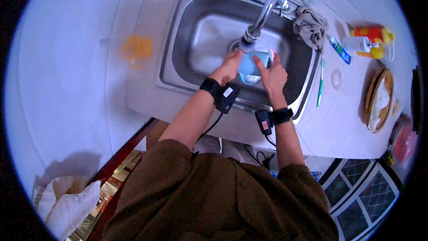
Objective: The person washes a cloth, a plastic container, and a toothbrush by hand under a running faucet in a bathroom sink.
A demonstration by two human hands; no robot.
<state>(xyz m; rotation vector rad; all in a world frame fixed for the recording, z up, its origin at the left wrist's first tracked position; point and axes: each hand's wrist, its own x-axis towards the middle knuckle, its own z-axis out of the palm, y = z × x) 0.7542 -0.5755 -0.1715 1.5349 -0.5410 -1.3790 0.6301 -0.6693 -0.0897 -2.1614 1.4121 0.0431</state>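
Over the steel sink basin [204, 45] I hold a light blue cup [253, 63], tilted, its rim turned towards me. My left hand [230, 67] grips its left side, the fingers partly hidden behind it. My right hand [275, 77] is on its right side, with the thumb laid along the wall. A white and pink piece [271, 54] shows at the right fingers; whether it is a handle or a separate item I cannot tell. Just above the cup hangs the nozzle of the chrome faucet [267, 5]. Running water is not plainly visible.
A grey cloth [310, 26] drapes the sink's right rim. On the right counter lie a toothpaste tube [340, 50] and a green toothbrush [320, 85]. Beyond them are a white pump bottle [356, 44], a red and yellow bottle [371, 35] and a wicker basket [371, 102]. An orange object [137, 47] is at left.
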